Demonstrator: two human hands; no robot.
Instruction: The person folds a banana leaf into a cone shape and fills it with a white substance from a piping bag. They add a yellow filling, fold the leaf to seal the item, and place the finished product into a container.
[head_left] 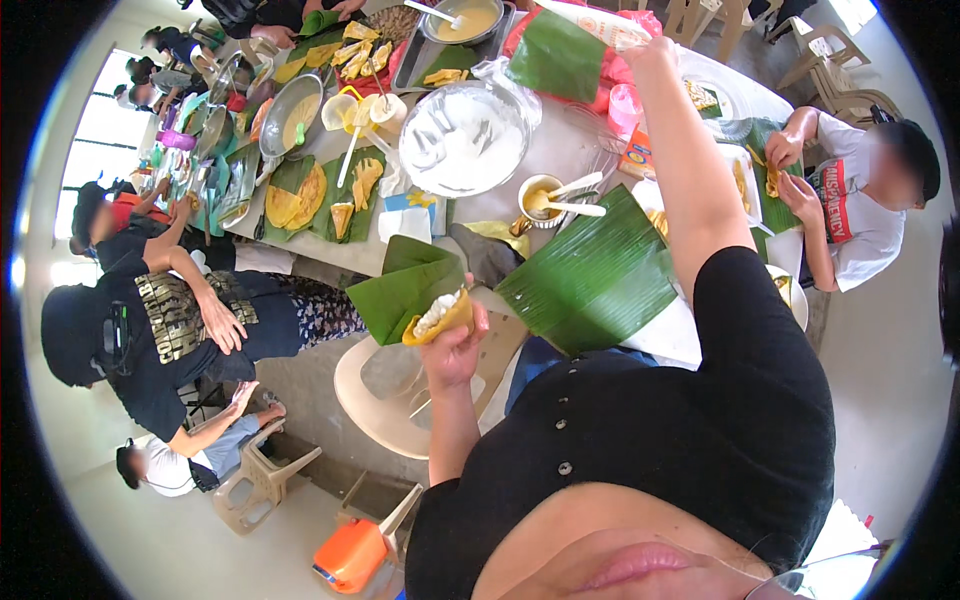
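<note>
My left hand (456, 350) is closed around a folded yellow crepe (428, 332) with lumpy white filling showing along its top. A bent piece of banana leaf (405, 285) sticks up just behind the crepe, against the same hand. Across the table, my right arm is stretched out to the far side. There my right hand (645, 60) is at a white printed plastic bag (600, 28), beside a cut banana leaf (555, 58) and red plastic. Its fingers are too hidden to read. A large banana leaf (600, 275) lies on the table in front of me.
On the table stand a wide bowl of white filling (465, 140), a mug with spoons (542, 200), a pan of batter (292, 118) and yellow crepes on leaves (300, 195). A co-worker (860, 190) handles food at right; another person (180, 310) stands left. A plastic chair (375, 395) is close by.
</note>
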